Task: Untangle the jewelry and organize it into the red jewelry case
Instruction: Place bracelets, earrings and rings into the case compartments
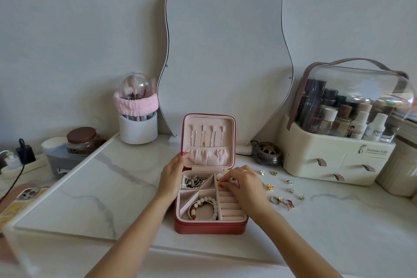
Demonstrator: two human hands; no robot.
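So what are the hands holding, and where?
The right hand pinches a small gold piece in its fingertips over the red jewelry case. The left hand rests against the lid's left edge.

Case: red jewelry case open at the counter's front middle, lid upright.
Left hand: fingers resting on the lid's left edge.
Right hand: pinching a small gold piece over the back-right compartment.
Loose earrings: just right of the case.

Matt red leatherette case, pink velvety lining, glossy marble-look tabletop, gold metal earrings
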